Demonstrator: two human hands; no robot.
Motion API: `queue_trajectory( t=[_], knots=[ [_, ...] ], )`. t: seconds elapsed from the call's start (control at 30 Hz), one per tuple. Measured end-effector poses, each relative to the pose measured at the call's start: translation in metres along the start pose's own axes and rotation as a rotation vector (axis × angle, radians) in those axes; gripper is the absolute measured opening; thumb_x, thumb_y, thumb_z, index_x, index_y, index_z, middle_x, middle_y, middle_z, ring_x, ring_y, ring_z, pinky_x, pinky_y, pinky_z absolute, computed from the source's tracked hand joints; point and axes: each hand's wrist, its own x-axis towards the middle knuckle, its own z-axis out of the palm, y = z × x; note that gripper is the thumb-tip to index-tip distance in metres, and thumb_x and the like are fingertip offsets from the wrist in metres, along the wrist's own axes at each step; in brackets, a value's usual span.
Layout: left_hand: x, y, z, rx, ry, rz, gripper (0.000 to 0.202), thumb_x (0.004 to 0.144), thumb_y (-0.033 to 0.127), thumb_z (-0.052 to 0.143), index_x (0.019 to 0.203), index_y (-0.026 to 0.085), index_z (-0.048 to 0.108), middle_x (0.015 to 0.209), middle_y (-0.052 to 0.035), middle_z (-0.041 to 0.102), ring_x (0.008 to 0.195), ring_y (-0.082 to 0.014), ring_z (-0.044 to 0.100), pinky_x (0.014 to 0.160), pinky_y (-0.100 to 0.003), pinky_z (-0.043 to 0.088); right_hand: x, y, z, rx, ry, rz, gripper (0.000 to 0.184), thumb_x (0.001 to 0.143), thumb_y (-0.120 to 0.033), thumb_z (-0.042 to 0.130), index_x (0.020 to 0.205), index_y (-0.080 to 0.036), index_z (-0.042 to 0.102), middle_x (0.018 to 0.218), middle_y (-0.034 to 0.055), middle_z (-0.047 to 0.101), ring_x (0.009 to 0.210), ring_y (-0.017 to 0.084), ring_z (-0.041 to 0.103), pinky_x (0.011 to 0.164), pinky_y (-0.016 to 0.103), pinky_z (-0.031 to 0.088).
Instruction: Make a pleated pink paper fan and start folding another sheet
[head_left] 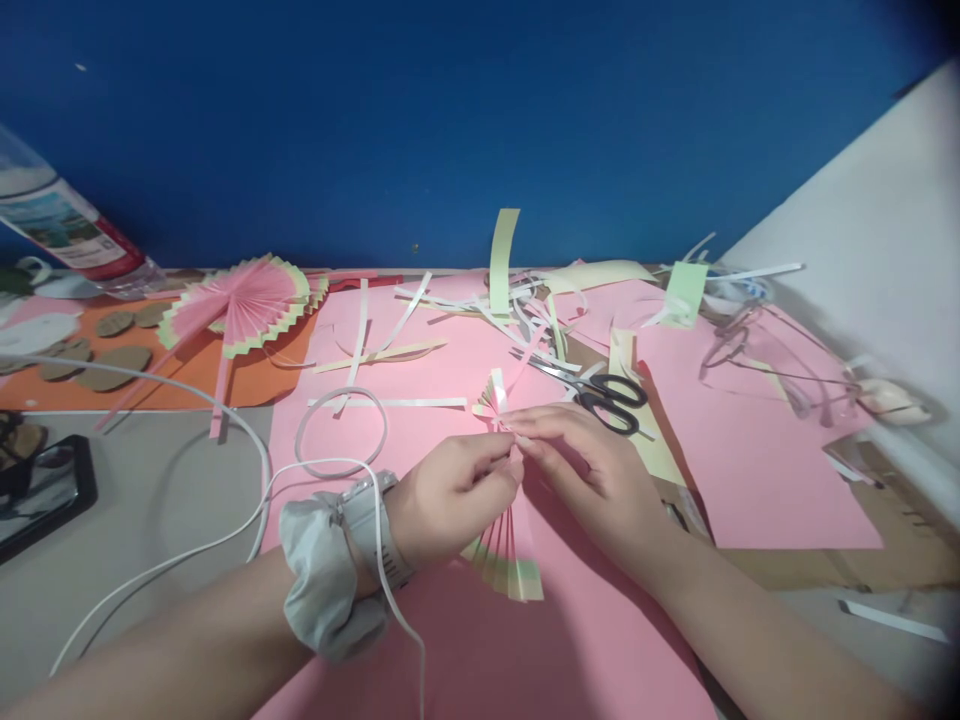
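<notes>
Folded piece: your pleated pink-and-green paper fan [512,562] lay on the pink sheet [750,470] right in front of you, its waist raised between both hands
Grip: your left hand [454,500] and right hand [592,470] were both pinched shut on that waist, fingertips meeting
Handling: I judged it very light, thin and springy; the pleats would splay if released and crush if squeezed
Where to hold: the gathered middle, not the loose ends
Around: scissors [611,398] lay just beyond your right hand; paper strips [390,402] and a larger pink fan [244,300] sat farther back
</notes>
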Motion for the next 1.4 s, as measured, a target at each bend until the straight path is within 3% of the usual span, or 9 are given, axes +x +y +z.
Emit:
queue_trajectory(
  t=[0.37,0.53,1.0,1.4],
  knots=[
    [0.0003,-0.0007,0.0002,0.017,0.004,-0.001,0.026,0.093,0.028,0.039,0.069,0.018,0.038,0.062,0.0048,0.029,0.059,-0.0099,0.030,0.053,-0.024,0.028,-0.0002,0.0008,0.0005,-0.011,-0.002,-0.018,0.019,0.095,-0.022,0.051,0.105,-0.028,0.065,0.105,-0.0005,0.069,0.103,0.013,0.060,0.092,0.028,0.045],
    [0.0003,-0.0008,0.0006,-0.001,0.002,0.017,0.024,0.092,0.029,0.039,0.071,0.018,0.041,0.064,0.0045,0.032,0.060,-0.0102,0.031,0.055,-0.024,0.028,0.0000,0.0015,0.0009,0.001,0.008,-0.011,0.015,0.090,-0.025,0.059,0.103,-0.029,0.065,0.105,-0.0029,0.069,0.102,0.012,0.061,0.090,0.025,0.046],
    [-0.0001,-0.0033,-0.0008,-0.006,0.006,0.022,0.027,0.093,0.027,0.040,0.067,0.019,0.034,0.059,0.0064,0.029,0.054,-0.0087,0.030,0.053,-0.023,0.026,-0.0017,0.0023,-0.0006,-0.030,-0.011,-0.052,0.021,0.095,-0.021,0.049,0.108,-0.027,0.064,0.108,-0.0012,0.069,0.106,0.010,0.060,0.093,0.023,0.045],
    [-0.0012,-0.0028,0.0006,0.007,0.014,0.005,0.031,0.095,0.031,0.039,0.067,0.019,0.033,0.060,0.0056,0.028,0.056,-0.0094,0.029,0.054,-0.024,0.027,-0.0017,0.0001,0.0009,-0.099,0.080,-0.092,0.020,0.092,-0.016,0.051,0.104,-0.026,0.064,0.106,-0.0015,0.069,0.104,0.011,0.060,0.094,0.024,0.044]
  ],
)
